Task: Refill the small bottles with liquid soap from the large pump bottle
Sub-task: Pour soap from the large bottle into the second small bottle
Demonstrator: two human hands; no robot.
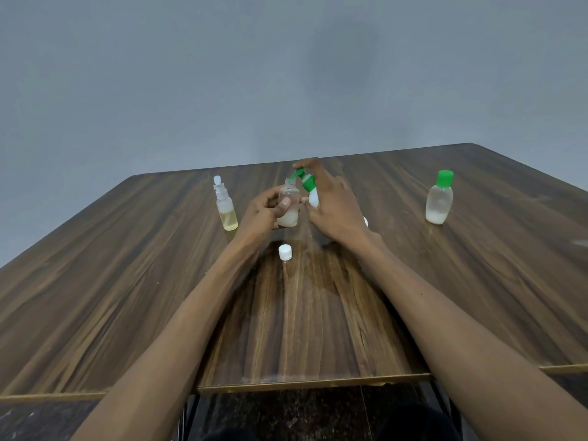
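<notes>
Roughly midway, I'm judging: my left hand [265,214] is gripping the uncapped small bottle [289,205], approx a quarter full, upright on the table [477,281]. My right hand [331,202] is wrapping the tilted green-pump bottle [310,189], spout at its mouth (cap [285,252] lying nearby). Two other bottles look low.

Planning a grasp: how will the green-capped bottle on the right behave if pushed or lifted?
The green-capped bottle looks mostly empty, liquid only at the bottom, so probably light. It stands tall on a narrow base; a high push may tip it. Smooth plastic could be slippery.
</notes>
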